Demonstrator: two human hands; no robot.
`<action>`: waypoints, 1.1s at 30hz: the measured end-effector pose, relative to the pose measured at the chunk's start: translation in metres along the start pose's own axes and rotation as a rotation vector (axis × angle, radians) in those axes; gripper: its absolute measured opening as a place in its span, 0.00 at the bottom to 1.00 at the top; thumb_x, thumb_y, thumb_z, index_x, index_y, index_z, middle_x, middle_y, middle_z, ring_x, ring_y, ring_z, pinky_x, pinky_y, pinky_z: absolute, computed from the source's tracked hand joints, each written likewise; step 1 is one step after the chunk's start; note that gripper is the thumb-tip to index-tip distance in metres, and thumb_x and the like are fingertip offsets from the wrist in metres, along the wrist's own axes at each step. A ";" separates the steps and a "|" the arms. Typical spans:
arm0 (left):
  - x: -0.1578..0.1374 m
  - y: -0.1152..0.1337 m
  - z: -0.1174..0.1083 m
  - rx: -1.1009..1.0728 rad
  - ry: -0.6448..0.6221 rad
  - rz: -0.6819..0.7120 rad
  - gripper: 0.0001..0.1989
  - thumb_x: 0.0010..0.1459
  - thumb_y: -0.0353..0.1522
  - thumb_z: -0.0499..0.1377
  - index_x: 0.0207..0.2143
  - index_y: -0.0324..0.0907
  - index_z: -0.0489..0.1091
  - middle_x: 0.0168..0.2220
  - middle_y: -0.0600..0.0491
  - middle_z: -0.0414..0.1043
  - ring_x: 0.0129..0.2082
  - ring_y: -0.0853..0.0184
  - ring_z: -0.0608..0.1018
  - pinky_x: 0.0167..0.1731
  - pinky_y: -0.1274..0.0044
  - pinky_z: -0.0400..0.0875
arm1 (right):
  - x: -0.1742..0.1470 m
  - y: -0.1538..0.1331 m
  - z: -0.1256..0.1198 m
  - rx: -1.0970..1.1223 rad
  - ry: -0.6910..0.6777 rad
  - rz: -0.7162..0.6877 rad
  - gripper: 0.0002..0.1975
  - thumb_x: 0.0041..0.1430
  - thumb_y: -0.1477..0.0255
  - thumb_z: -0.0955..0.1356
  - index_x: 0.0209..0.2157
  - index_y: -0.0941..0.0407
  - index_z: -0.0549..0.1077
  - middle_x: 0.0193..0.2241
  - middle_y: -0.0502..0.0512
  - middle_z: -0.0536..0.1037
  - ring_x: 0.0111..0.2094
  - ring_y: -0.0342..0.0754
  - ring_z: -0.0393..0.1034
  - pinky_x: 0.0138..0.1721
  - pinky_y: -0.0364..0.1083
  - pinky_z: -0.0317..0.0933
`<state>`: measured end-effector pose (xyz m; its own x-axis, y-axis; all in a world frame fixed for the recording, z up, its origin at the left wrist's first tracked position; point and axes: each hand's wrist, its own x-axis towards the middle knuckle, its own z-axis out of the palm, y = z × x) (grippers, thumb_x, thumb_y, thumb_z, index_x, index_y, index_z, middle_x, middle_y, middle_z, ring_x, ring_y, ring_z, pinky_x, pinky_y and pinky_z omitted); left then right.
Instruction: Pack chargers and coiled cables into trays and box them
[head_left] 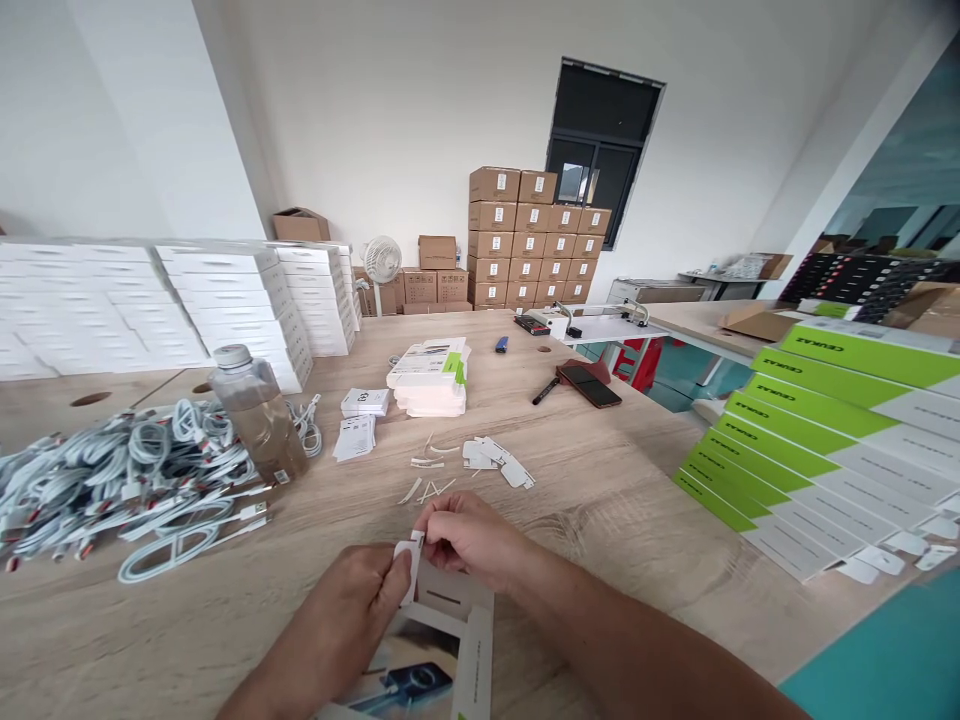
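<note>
An open white box (pixel 474 650) with a phone and cable picture lies at the table's front edge, below my hands. My left hand (pixel 356 600) is closed, its thumb pressing a white card flap (pixel 407 570) at the box's far end. Beside it, my right hand (pixel 469 540) pinches a narrow white card strip (pixel 418 537) at the flap's upper edge. Whether strip and flap are joined is too small to tell. Just beyond my hands lie several thin white paper strips (pixel 431 490) and some flat white card pieces (pixel 499 460).
Left are a heap of white cables (pixel 150 450), a plastic bottle (pixel 262 420) and stacked white boxes (pixel 225 300). Ahead sit a box pile (pixel 427 385), small cards (pixel 356 437), a marker (pixel 545 391) and a phone (pixel 592 385). Green-and-white boxes (pixel 817 430) are stacked right.
</note>
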<state>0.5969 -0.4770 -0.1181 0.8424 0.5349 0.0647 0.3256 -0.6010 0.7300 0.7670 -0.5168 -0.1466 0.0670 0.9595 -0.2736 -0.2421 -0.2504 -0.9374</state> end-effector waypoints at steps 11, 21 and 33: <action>0.001 0.003 -0.002 0.219 0.062 -0.086 0.22 0.67 0.38 0.42 0.21 0.45 0.60 0.23 0.55 0.70 0.25 0.67 0.70 0.28 0.77 0.59 | -0.006 -0.001 -0.010 -0.301 -0.031 -0.128 0.08 0.51 0.70 0.66 0.21 0.57 0.71 0.17 0.47 0.68 0.19 0.40 0.60 0.20 0.40 0.53; 0.000 0.007 0.003 0.473 0.036 -0.071 0.21 0.67 0.36 0.40 0.23 0.44 0.62 0.25 0.50 0.72 0.25 0.65 0.71 0.29 0.74 0.58 | -0.007 -0.001 -0.001 -0.281 0.007 -0.117 0.07 0.48 0.72 0.65 0.21 0.56 0.72 0.16 0.47 0.68 0.19 0.40 0.60 0.19 0.41 0.49; 0.001 -0.001 -0.003 0.309 0.159 -0.181 0.22 0.67 0.40 0.42 0.20 0.46 0.55 0.22 0.54 0.70 0.24 0.65 0.70 0.29 0.74 0.57 | -0.008 -0.022 -0.027 -0.382 0.176 -0.191 0.07 0.52 0.68 0.66 0.24 0.56 0.72 0.22 0.48 0.73 0.21 0.40 0.61 0.23 0.40 0.54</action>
<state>0.5959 -0.4744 -0.1162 0.6904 0.7195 0.0754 0.5975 -0.6259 0.5012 0.7983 -0.5222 -0.1295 0.2468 0.9649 -0.0901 0.1628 -0.1330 -0.9777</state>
